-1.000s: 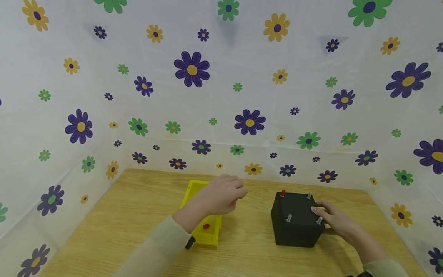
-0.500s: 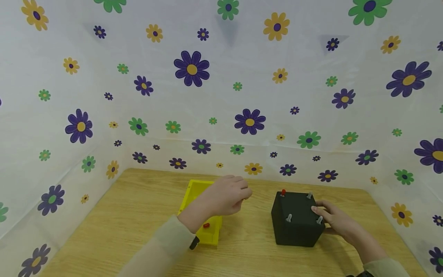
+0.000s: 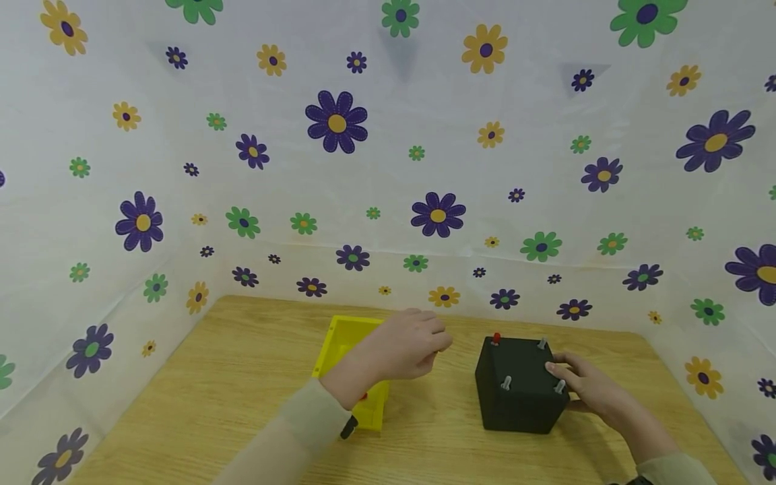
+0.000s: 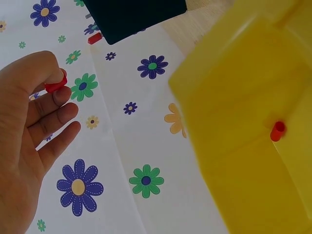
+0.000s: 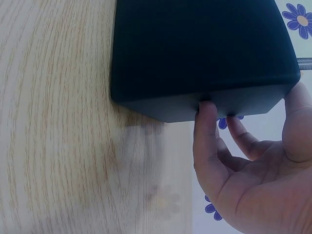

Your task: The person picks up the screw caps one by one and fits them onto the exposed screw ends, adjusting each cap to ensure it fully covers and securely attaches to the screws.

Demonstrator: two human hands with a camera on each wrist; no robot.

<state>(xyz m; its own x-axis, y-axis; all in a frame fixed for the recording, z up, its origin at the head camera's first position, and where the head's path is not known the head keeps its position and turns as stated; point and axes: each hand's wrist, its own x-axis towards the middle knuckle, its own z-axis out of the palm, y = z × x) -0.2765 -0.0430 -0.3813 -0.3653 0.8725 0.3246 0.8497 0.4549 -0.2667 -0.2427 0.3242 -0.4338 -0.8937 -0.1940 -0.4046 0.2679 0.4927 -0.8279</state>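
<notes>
Hands over the wooden table point(image 3: 200, 377): the left hand point(image 3: 403, 347) hovers between the yellow tray point(image 3: 345, 337) and the black box point(image 3: 518, 391), pinching a small red cap point(image 4: 55, 86) between thumb and forefinger tip, other fingers loosely extended. The right hand point(image 3: 585, 384) braces the box's right side, fingers pressed flat against it. One more red cap point(image 4: 278, 130) lies in the tray; another caps a bolt point(image 3: 496, 337) on the box's far-left top corner.

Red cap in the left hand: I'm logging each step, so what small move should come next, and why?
Probably carry the red cap, pinched by the left hand, across to the black box and onto a bare bolt. One bolt already wears a red cap, three look bare, and the right hand steadies the box.
</notes>
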